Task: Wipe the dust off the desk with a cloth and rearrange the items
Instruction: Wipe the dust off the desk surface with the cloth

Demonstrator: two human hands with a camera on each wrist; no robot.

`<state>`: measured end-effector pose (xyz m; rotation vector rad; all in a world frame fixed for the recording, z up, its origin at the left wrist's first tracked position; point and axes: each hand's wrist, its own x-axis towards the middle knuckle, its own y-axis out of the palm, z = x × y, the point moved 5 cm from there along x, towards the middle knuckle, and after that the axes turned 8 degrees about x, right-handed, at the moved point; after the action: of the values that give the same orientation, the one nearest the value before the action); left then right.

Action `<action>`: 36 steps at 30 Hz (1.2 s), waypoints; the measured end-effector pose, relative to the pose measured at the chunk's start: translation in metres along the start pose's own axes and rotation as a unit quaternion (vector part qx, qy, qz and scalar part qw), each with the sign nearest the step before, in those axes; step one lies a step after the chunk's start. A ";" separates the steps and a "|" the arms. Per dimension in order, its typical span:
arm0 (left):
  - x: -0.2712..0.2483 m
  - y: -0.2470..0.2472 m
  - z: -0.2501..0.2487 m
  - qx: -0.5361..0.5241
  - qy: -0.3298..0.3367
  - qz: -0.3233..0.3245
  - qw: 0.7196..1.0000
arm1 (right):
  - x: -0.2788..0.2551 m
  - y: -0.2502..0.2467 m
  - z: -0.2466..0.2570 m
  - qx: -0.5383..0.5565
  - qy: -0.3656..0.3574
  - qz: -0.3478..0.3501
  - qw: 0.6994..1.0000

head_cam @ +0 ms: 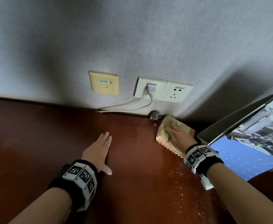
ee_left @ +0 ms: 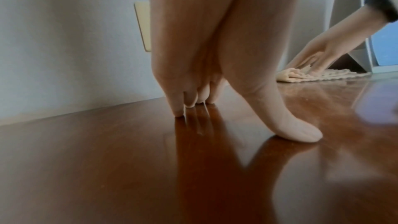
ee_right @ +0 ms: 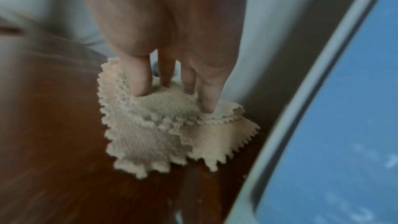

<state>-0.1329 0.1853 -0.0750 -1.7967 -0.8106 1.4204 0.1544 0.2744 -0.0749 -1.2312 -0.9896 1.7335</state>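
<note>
Head | right hand (head_cam: 180, 135) flat on cloth (head_cam: 162, 136) by wall | left hand (head_cam: 98, 152) flat on desk (head_cam: 132, 183)

A small label on the yellowed wall plate (head_cam: 104, 83) reads "BELDEN"; socket print is illegible.

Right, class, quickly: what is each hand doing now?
Left hand: open, flat on the desk.
Right hand: open, fingers pressing the cloth down.

The glossy red-brown wooden table (head_cam: 35, 143) is free at left; a leaning grey-framed mirror (head_cam: 229, 126) and grey metal plug (head_cam: 153, 115) block the right corner.
</note>
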 end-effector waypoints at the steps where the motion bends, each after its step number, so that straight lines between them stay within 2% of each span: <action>1: 0.000 0.000 0.001 -0.001 0.000 0.000 1.000 | 0.010 -0.003 -0.006 -0.003 0.025 -0.007 1.000; 4: -0.001 0.000 0.002 -0.004 0.001 0.006 1.000 | 0.015 0.003 0.009 0.037 0.022 -0.016 0.999; 6: -0.001 0.001 0.001 -0.003 0.001 0.006 1.000 | -0.006 0.015 0.045 0.025 -0.066 -0.015 0.997; 8: -0.001 0.002 0.000 -0.003 0.000 0.005 1.000 | -0.039 0.030 0.084 -0.001 -0.207 -0.017 0.978; 9: 0.000 0.002 0.000 0.000 0.000 0.004 1.000 | -0.054 0.038 0.099 0.001 -0.255 0.000 0.967; 10: 0.001 0.002 0.000 0.004 0.000 0.004 1.000 | -0.061 0.045 0.108 0.004 -0.270 0.030 0.962; 12: 0.002 0.002 0.001 0.007 0.002 0.004 1.000 | -0.057 0.049 0.113 -0.029 -0.254 0.081 0.963; 13: 0.002 0.002 0.001 0.008 0.001 0.004 1.000 | -0.045 0.046 0.113 -0.054 -0.236 0.084 0.967; 17: 0.001 0.002 0.001 0.001 0.003 0.006 1.000 | 0.024 0.021 0.108 -0.045 -0.126 0.042 0.990; 19: 0.000 0.002 0.001 0.000 0.005 0.003 1.000 | 0.037 0.014 0.106 -0.038 -0.093 0.046 0.994; 21: -0.001 0.002 0.001 -0.003 0.006 0.004 1.000 | 0.022 0.018 0.111 -0.060 -0.121 0.068 0.989; 24: -0.001 0.002 0.002 -0.006 0.008 0.002 1.000 | -0.017 0.031 0.102 -0.084 -0.225 0.099 0.966; 25: -0.001 0.002 0.002 -0.005 0.009 0.003 1.000 | -0.022 0.029 0.089 -0.085 -0.227 0.105 0.964; 28: 0.000 0.003 0.001 0.002 0.004 0.008 1.000 | -0.019 0.013 0.043 -0.078 -0.141 0.099 0.982; 30: -0.001 0.002 0.001 0.004 0.002 0.008 1.000 | -0.026 0.012 0.030 -0.051 -0.109 0.090 0.989; 32: -0.001 0.003 0.001 0.008 0.000 0.009 1.000 | -0.047 0.022 0.032 -0.029 -0.117 0.084 0.989; 36: -0.006 -0.001 -0.002 0.031 -0.005 0.022 0.999 | -0.119 0.062 0.055 -0.007 -0.203 0.088 0.975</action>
<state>-0.1326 0.1813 -0.0707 -1.7710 -0.7286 1.4670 0.1197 0.1336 -0.0754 -1.0166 -1.1510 2.1787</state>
